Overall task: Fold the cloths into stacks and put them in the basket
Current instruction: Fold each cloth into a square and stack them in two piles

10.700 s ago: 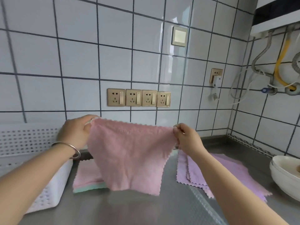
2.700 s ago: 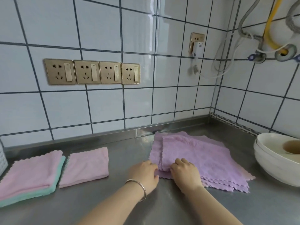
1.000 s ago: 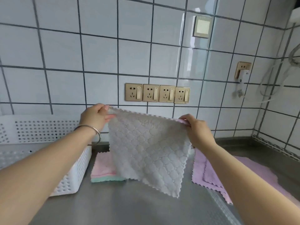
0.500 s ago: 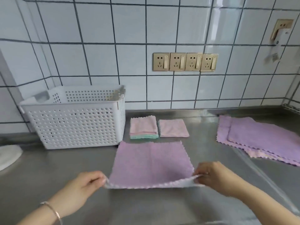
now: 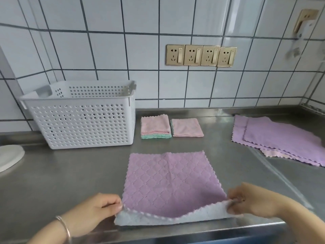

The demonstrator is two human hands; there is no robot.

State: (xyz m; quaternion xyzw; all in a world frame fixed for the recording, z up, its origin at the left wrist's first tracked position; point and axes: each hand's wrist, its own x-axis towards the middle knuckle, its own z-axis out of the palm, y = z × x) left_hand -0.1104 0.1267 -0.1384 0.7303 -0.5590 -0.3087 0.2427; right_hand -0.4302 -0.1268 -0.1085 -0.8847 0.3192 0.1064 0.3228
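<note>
A purple quilted cloth (image 5: 168,180) lies spread on the steel counter (image 5: 70,173), its near edge lifted so the grey-white underside shows. My left hand (image 5: 95,212) pinches the near left corner. My right hand (image 5: 253,201) pinches the near right corner. Behind it sit a folded stack of pink cloths over a green one (image 5: 155,126) and a single folded pink cloth (image 5: 187,127). The white perforated basket (image 5: 82,117) stands at the back left. A pile of unfolded purple cloths (image 5: 281,136) lies at the right.
A white round object (image 5: 9,156) sits at the far left edge. Four gold wall sockets (image 5: 201,55) are on the tiled wall. The counter's front edge runs just below my hands.
The cloth has been laid down flat on the counter from being held up in the air. Since half a second ago my hands keep hold of its near corners, lifted slightly.
</note>
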